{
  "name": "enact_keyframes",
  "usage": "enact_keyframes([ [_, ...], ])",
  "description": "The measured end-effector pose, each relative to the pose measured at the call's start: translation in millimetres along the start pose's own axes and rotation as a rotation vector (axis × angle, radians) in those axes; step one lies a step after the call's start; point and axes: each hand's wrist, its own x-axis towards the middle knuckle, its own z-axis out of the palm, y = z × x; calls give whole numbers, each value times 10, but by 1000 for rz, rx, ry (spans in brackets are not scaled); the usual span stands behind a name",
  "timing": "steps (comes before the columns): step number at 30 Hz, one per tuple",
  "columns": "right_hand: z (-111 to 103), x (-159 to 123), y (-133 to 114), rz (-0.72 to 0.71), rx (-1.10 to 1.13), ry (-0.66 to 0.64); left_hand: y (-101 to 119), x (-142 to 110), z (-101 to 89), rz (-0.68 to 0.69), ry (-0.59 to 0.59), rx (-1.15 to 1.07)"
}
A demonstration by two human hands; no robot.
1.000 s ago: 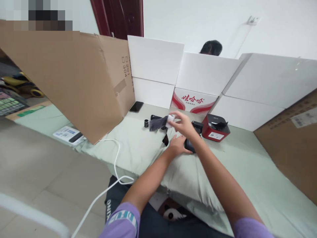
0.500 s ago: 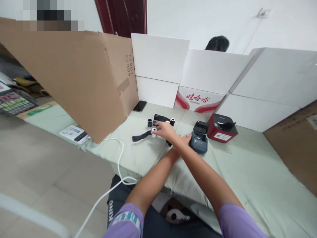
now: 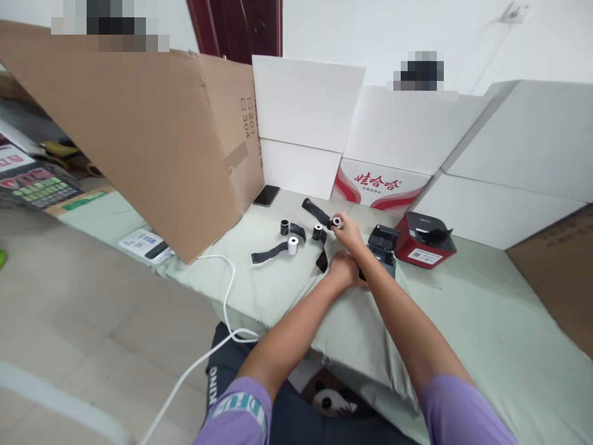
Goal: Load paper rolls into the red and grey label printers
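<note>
My right hand is closed on a small roll with a black strip trailing from it, held just above the green cloth. My left hand rests against the near side of a small dark grey printer; its fingers are hidden behind my right forearm. On the cloth to the left lie a white paper roll with a black strip, and two black rolls.
A red printer stands right of the grey one. White boxes wall the back, a big cardboard sheet leans at left. A phone lies by the boxes. A white cable crosses the near cloth edge.
My right hand left the white roll on the cloth, moved right and lifted another roll with a black strip. My left hand stayed by the grey printer.
</note>
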Motion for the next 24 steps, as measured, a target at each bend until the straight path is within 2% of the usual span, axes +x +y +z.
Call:
enact_keyframes([
  [5,-515,-575,98,-27,291,207,8,-35,-21,34,-10,-71],
  [8,-825,-954,257,-9,453,288,5,-33,-6,43,9,-89],
  [10,-955,-1105,420,51,593,342,-4,-32,8,37,7,-92],
  [14,-1028,-1176,803,251,849,405,-31,-36,32,50,37,-89],
  [17,-1020,-1163,986,373,838,492,-45,-40,41,64,52,-93],
  [21,-1027,-1163,967,360,717,471,-50,-46,41,60,56,-64],
  [24,-1068,-1161,852,279,831,466,-44,-60,29,71,60,-71],
])
